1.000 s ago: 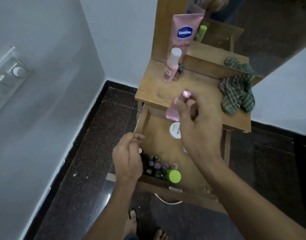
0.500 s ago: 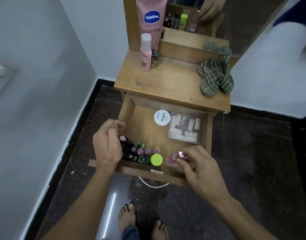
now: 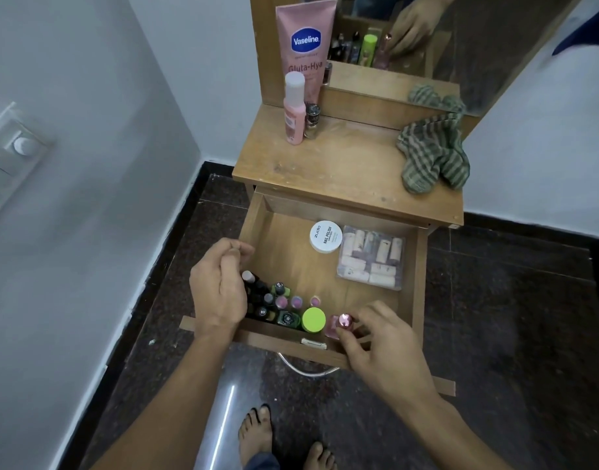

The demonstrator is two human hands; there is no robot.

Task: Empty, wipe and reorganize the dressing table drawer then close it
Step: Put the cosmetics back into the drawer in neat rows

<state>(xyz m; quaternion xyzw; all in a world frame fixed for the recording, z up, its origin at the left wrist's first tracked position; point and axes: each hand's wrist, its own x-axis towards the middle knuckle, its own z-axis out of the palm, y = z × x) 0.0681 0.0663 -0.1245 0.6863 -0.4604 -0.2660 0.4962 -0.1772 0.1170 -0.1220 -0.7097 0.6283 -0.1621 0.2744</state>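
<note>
We see the drawer pulled out under the desk, both hands over its front end. The right hand pinches the shiny-capped pink bottle between thumb and fingertips; the bottle stands upright at the front of the drawer, just right of the green-lidded container. The left hand is at the drawer's left wall with its fingers curled, thumb tip against forefinger, nothing visible in them. It is right beside the cluster of nail polish bottles, and we cannot tell whether it touches them. Further back in the drawer lie a white nail polish jar and a clear pouch of small rolls, side by side. On the desk stand a Vaseline tube, a white-capped pink bottle and a small dark-capped bottle at the back left, with a green striped cloth at the right.
</note>
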